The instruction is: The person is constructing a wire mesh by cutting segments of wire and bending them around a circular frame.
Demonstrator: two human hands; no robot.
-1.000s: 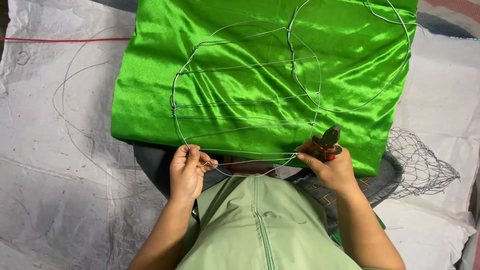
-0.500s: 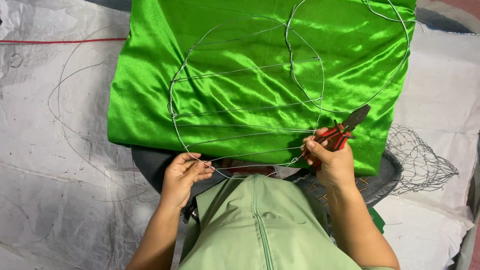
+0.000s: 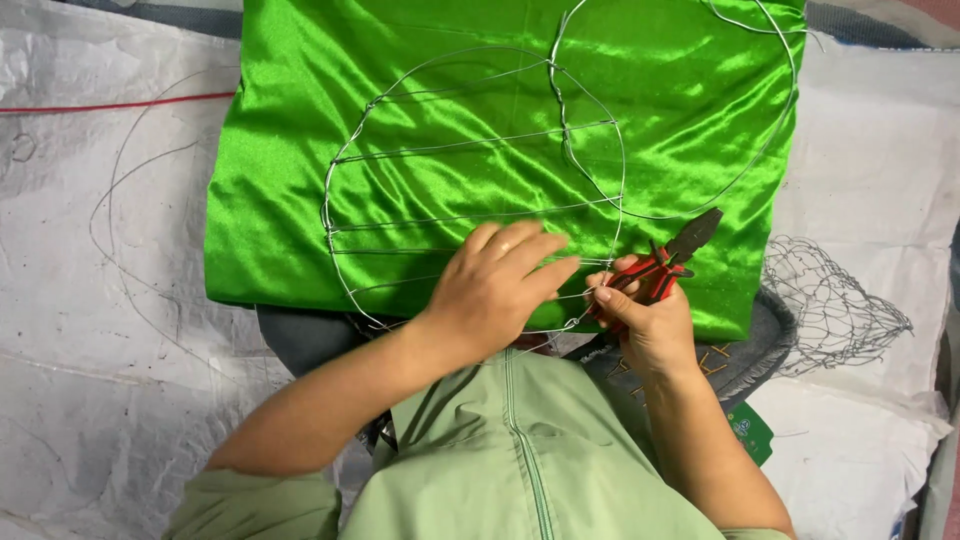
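A rounded wire frame (image 3: 345, 160) with several cross wires lies on shiny green satin cloth (image 3: 460, 120). My left hand (image 3: 497, 283) reaches across the frame's lower right part, fingers laid on a cross wire. My right hand (image 3: 645, 315) holds red-handled pliers (image 3: 672, 258), jaws pointing up and to the right, and its fingertips pinch the wire at the frame's lower right rim. The two hands almost touch. My light green zipped top fills the bottom of the view.
A larger wire loop (image 3: 770, 150) curves over the cloth's right side. A wire mesh piece (image 3: 835, 305) lies to the right on white woven sheeting (image 3: 90, 400). Thin loose wire (image 3: 110, 230) and a red cord (image 3: 120, 104) lie at the left. Dark grey fabric (image 3: 300, 335) sits under the cloth.
My left hand has moved from the frame's lower left rim across to the right, next to my right hand. My right hand with the pliers has stayed at the lower right rim.
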